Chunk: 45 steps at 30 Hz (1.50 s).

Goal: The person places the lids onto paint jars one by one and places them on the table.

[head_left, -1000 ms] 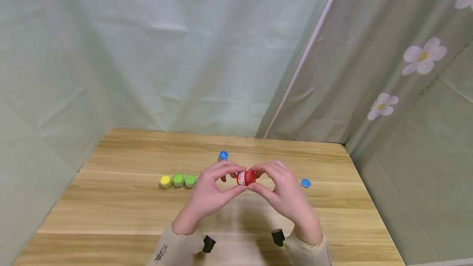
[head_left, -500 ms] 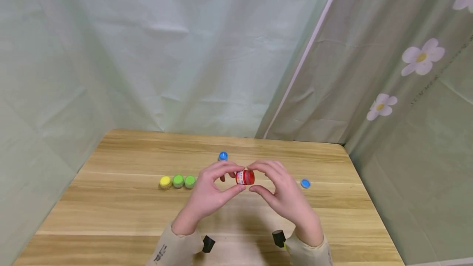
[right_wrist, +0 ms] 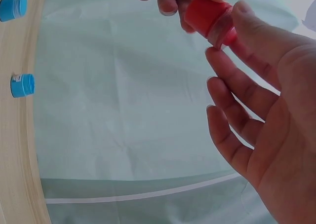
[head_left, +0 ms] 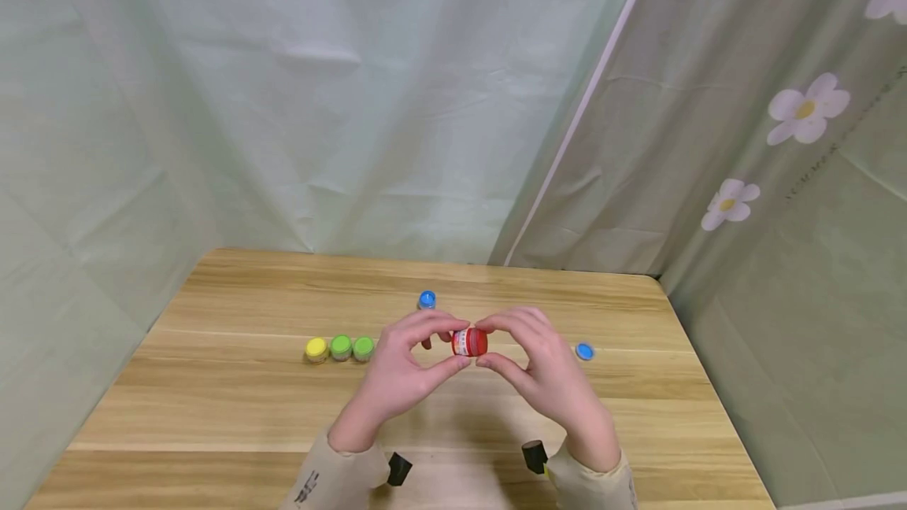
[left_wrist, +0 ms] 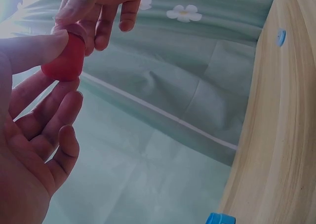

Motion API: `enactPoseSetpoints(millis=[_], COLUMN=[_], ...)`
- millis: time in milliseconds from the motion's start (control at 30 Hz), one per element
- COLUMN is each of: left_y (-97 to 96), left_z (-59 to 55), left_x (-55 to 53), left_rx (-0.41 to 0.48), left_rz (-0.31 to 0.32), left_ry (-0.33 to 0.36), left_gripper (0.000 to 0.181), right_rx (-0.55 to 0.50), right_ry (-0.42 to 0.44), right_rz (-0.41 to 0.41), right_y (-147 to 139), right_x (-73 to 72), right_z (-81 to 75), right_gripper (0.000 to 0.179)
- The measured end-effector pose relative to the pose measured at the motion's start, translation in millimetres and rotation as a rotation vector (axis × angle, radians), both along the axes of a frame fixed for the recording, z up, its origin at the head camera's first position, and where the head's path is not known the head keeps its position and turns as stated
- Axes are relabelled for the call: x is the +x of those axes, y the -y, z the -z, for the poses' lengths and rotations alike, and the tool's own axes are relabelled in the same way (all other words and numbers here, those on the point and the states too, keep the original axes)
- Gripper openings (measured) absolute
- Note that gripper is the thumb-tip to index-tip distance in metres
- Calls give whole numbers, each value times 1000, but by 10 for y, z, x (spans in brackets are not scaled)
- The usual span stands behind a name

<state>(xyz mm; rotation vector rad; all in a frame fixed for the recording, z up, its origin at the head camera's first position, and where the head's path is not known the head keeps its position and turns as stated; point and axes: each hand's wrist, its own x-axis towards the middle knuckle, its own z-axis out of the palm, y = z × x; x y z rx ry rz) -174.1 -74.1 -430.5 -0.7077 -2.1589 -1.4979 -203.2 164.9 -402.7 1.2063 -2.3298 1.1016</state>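
A small red jar [head_left: 462, 342] with a white label lies sideways between my two hands, raised over the table. My left hand [head_left: 400, 368] pinches its body between thumb and fingers. At the other end, the thumb and index finger of my right hand [head_left: 542, 368] are at the red lid [right_wrist: 222, 30], which still sits on the jar in the right wrist view. The right hand's other fingers are loosely bent. Just beyond the left hand stands a blue jar [head_left: 427, 300], its top uncovered. A blue lid [head_left: 584, 351] lies to the right of the right hand.
Left of my hands, a yellow jar [head_left: 316, 350] and two green jars, one nearer the yellow [head_left: 341, 347], stand in a row on the wooden table [head_left: 212, 400]. Another blue jar [right_wrist: 12, 7] shows in the right wrist view. Curtains [head_left: 397, 101] hang behind the table.
Half a second ago the right thumb and finger stood slightly apart around the lid; now they are back at it. The jar and left hand have barely moved.
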Motion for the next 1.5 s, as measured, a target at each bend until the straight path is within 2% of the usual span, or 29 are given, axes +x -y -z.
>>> enactPoseSetpoints(millis=[200,400,567,733,833,967,1500], left_y=[-15,-26,-27,-17,-13,-16,-51], left_z=[-12,7,15,17,15,6,-22], left_x=[6,14,23,24,22,20,40], left_rx=[-4,-14,-15,-12,-10,-4,1], left_rz=[-2,-2,-6,-14,-11,-2,21], left_ry=[-17,-4,7,4,-1,-5,12], left_gripper=[35,36,35,36,36,36,35], right_rx=[6,19,49,42,16,1,15], right_ry=[-11,-21,-3,-6,-41,-84,-111], right_rz=[37,72,91,33,-19,-43,81], right_y=[3,11,-7,-17,-6,-2,15], right_x=[3,8,12,9,-5,-16,2], right_z=[9,17,37,34,36,34,42], right_gripper=[33,31,41,55,49,36,43])
